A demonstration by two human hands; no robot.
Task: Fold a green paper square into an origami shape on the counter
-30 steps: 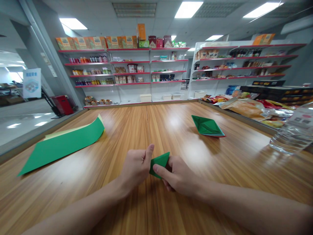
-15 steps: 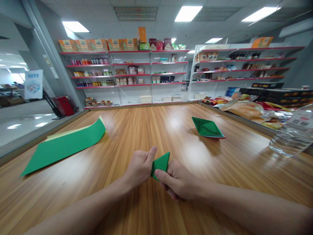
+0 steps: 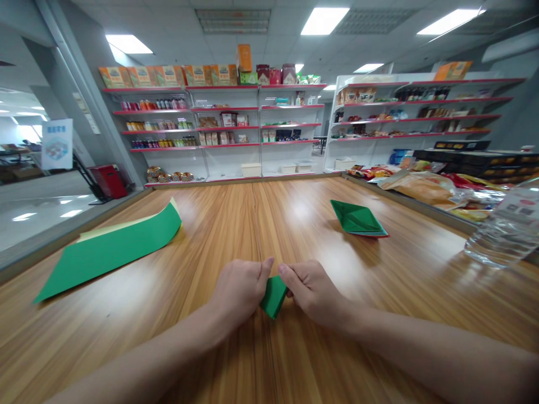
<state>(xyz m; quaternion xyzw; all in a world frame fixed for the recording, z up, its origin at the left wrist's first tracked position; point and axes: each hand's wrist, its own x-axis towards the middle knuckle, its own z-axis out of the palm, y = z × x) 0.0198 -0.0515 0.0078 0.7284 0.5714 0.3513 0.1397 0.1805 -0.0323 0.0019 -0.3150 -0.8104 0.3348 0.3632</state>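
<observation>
A small folded piece of green paper is held between my two hands, just above the middle of the table. My left hand is closed on its left side, the thumb pointing up. On the upper right edge, my right hand pinches the paper between thumb and curled fingers. Both hands hide parts of its edges. Farther off to the right lies a stack of folded green paper pieces, with red and pale blue edges showing underneath. To the left rests a green paper strip with yellow paper under it.
The wooden table has a raised rim. A clear plastic bottle stands at the right edge. Packaged snacks and black boxes lie beyond the right rim. Stocked shelves line the back.
My right hand has shifted its grip from the paper's lower right to its upper right corner. The folded paper has turned, its free point now downward.
</observation>
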